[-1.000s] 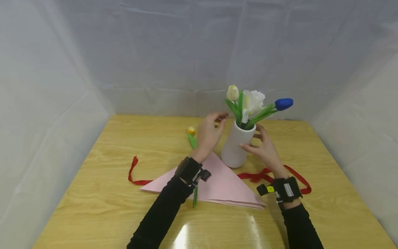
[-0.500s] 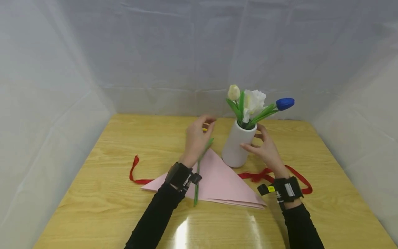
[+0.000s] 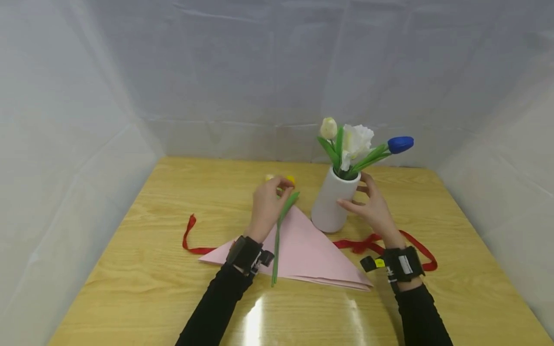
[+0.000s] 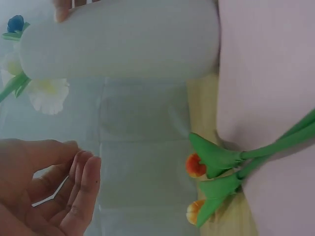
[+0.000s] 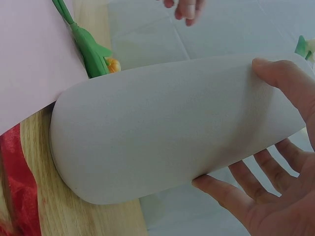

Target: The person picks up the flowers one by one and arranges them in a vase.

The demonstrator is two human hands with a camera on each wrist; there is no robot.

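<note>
Here, a white vase [image 3: 331, 202] is seen standing upright on the wooden surface [image 3: 143, 269], with three artificial flowers held in it: a cream tulip [image 3: 328, 128], a white bloom [image 3: 357, 139] and a blue tulip [image 3: 400, 144] that leans out to the right. The vase is cupped by the right hand [image 3: 372, 209], the thumb laid on its front and the fingers [image 5: 231, 196] spread about its far side, so that it is lightly gripped near the neck.

A green-stemmed flower [image 3: 279, 230] is laid across the folded pink paper [image 3: 311, 254]; its long axis runs from the near edge of the paper away toward the back wall, with the orange-yellow head [image 3: 289, 179] pointing away from the person. In the left wrist view two such flower heads [image 4: 196, 165] are seen side by side just past the paper's edge. The left hand [image 3: 266, 206] is held over the head end of the stem, its fingers [image 4: 86, 182] loosely curled and nothing gripped in them. A red ribbon [image 3: 190, 238] is laid under the paper.
</note>
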